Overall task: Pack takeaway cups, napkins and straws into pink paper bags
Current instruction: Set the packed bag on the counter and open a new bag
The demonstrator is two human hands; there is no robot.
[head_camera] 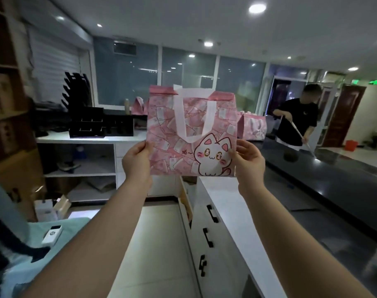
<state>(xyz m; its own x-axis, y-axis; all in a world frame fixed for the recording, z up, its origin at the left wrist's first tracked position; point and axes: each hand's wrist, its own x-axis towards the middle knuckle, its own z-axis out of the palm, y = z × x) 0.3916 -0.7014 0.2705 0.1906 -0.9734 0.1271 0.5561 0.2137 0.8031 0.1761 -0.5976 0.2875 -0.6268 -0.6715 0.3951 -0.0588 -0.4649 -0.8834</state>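
I hold a flat pink paper bag (172, 130) up in front of me at chest height. It has a white cat print at its lower right and pale looped handles hanging down its front. My left hand (137, 161) pinches the bag's lower left edge, thumb on the front. My right hand (249, 163) pinches the lower right edge the same way. More pink bags (253, 125) stand on the counter behind it, partly hidden. No cups, napkins or straws show.
A white counter with drawers (224, 222) runs along my right, a dark glossy counter (325, 177) beyond it. Black display racks (86, 123) sit on a white shelf unit at the left. A person with a mop (297, 123) stands at the far right.
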